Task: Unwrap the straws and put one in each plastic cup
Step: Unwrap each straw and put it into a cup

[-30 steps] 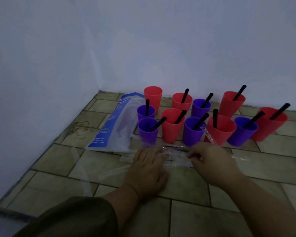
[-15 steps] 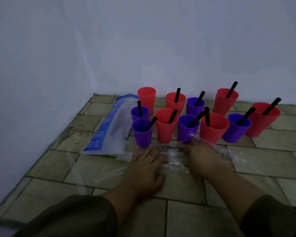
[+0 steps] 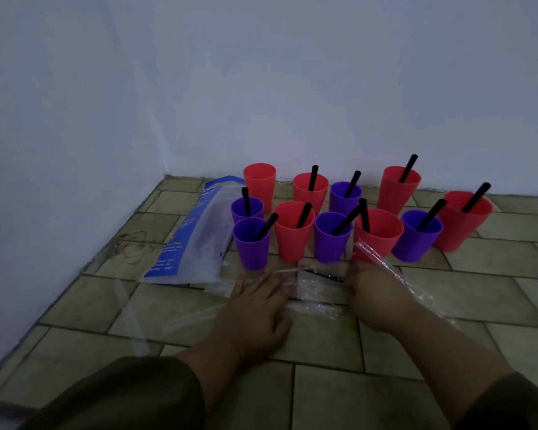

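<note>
Several red and purple plastic cups stand in a cluster near the wall, most with a black straw in them. The far-left red cup [image 3: 259,181] shows no straw. A black straw in its clear wrapper [image 3: 322,276] lies on the tiled floor just in front of the cups. My left hand [image 3: 258,302] lies flat with fingers spread on the wrapper's left end. My right hand [image 3: 374,294] is curled at its right end, fingers closed on it. A loose clear wrapper [image 3: 371,254] drapes over my right hand.
A blue and clear plastic bag [image 3: 188,243] lies flat to the left of the cups. More empty clear wrappers [image 3: 311,307] are strewn on the floor around my hands. White walls meet in a corner behind and to the left.
Both hands have slid a little further from me, towards the cups. My right hand has turned in, and its arm now comes in from the lower right.
</note>
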